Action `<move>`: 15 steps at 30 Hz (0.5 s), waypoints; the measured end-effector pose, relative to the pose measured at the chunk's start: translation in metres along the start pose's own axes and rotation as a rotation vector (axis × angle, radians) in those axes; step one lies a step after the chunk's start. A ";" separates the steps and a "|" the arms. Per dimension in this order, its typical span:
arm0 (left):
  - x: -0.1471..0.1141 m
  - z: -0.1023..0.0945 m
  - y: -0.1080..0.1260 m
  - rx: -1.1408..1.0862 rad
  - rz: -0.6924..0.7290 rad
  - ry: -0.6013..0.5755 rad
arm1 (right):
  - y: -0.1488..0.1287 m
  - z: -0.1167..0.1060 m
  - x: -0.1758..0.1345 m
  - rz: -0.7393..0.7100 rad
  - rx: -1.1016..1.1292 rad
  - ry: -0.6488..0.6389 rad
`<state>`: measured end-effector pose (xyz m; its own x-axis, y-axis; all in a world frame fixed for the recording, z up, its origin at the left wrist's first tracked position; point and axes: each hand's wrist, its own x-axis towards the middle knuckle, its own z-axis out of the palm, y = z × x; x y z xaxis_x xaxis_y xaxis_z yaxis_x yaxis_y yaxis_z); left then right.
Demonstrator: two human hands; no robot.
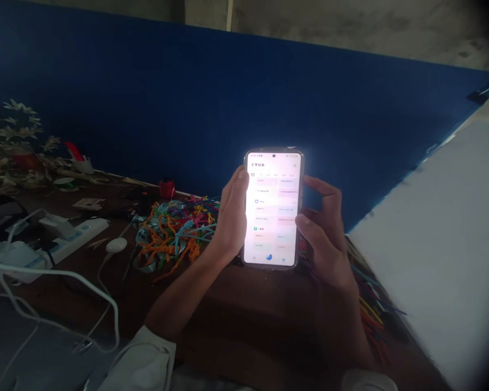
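Note:
A smartphone (272, 212) in a clear case is held upright over the table, its bright screen showing a page of listed entries in pale boxes. My left hand (233, 217) grips its left edge, thumb along the side and the other fingers partly hidden behind. On the opposite side, my right hand (328, 239) holds the right edge, with the thumb tip at the screen's border and the index finger bent against the upper side. Behind my left wrist lies a tangle of orange, blue and pink pipe cleaners (179, 231).
On the left, a white power strip (79, 239) carries plugs and looping white cables (114, 309). Pale artificial flowers (18, 127) stand at the back left. More coloured sticks (370, 309) lie beyond my right wrist. A blue partition (167, 103) rises behind the table.

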<state>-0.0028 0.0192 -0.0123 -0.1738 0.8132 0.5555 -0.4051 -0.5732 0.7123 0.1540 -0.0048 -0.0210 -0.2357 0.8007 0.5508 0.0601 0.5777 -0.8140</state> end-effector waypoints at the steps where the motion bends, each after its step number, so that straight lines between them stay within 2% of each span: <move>1: 0.001 0.000 -0.001 -0.032 0.009 -0.021 | -0.002 -0.001 0.000 0.000 -0.001 -0.041; 8: 0.003 -0.005 -0.001 -0.068 0.042 -0.028 | -0.004 -0.010 -0.003 -0.053 -0.084 -0.399; 11: 0.002 -0.005 0.000 -0.063 0.046 -0.039 | -0.001 -0.014 -0.002 -0.060 -0.132 -0.461; 15: 0.002 -0.003 0.002 -0.039 0.043 -0.039 | 0.001 -0.014 0.000 -0.049 -0.117 -0.458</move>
<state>-0.0067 0.0201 -0.0112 -0.1574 0.7827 0.6022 -0.4327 -0.6028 0.6704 0.1673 -0.0025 -0.0193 -0.6431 0.6345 0.4287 0.1405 0.6481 -0.7485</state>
